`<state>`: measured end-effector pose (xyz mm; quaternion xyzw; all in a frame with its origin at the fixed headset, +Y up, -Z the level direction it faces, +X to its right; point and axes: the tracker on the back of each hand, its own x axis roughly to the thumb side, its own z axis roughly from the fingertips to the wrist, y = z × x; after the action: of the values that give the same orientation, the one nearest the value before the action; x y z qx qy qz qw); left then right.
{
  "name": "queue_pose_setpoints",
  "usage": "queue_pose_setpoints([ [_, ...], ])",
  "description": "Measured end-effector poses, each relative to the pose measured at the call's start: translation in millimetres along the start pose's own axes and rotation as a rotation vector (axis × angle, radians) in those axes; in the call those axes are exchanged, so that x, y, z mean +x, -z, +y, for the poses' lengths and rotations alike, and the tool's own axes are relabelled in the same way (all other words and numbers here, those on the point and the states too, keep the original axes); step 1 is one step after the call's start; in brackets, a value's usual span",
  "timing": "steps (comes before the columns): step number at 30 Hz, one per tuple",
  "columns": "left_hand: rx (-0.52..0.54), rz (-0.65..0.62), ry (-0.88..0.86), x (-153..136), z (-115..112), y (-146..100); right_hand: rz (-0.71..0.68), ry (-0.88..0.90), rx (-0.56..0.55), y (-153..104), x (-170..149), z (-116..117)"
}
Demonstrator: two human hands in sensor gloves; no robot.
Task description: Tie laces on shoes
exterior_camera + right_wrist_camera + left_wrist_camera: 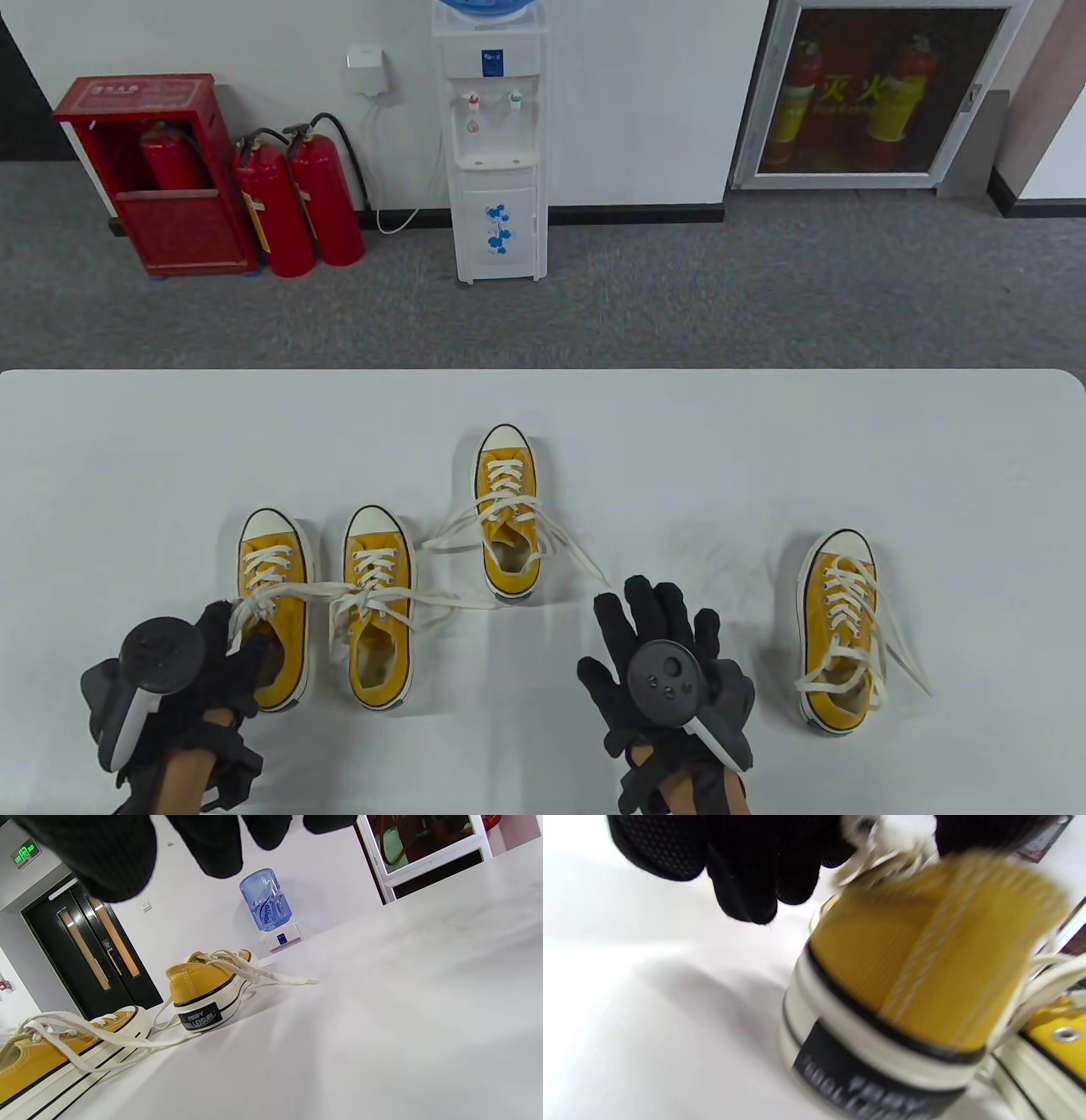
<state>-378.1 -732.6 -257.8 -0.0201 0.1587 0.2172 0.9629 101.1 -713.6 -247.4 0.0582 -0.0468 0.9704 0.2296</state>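
Note:
Several yellow sneakers with loose white laces stand on the white table (pixel 933 475). My left hand (pixel 240 632) rests on the opening of the leftmost shoe (pixel 273 594) and grips its lace (pixel 288 592), which runs right across the second shoe (pixel 379 607). In the left wrist view the fingers (pixel 746 878) hang over that shoe's heel (pixel 916 955), with white lace (pixel 891 832) between them. My right hand (pixel 657 611) is spread flat and empty, between the third shoe (pixel 507 514) and the far-right shoe (pixel 840 628). The right wrist view shows the third shoe's heel (pixel 203 993).
The third shoe's lace ends (pixel 585 560) trail toward my right hand. The far-right shoe's laces (pixel 904 658) spill to its right. Beyond the table's far edge (pixel 543 371) stand a water dispenser (pixel 496 153) and fire extinguishers (pixel 297 204) on the floor.

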Motion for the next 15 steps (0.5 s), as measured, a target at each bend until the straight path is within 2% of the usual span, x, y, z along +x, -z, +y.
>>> queue_pose_setpoints([
  [5,-0.020,-0.035,0.001,24.8,18.9,-10.9,0.003,0.002,-0.003,0.1,-0.7,0.2],
  [9,0.008,-0.099,0.006,54.5,31.7,-20.2,0.007,0.000,0.001,0.1,-1.4,1.1],
  [15,-0.005,-0.177,0.003,98.8,34.6,-26.6,0.011,0.003,-0.002,-0.2,-2.4,0.7],
])
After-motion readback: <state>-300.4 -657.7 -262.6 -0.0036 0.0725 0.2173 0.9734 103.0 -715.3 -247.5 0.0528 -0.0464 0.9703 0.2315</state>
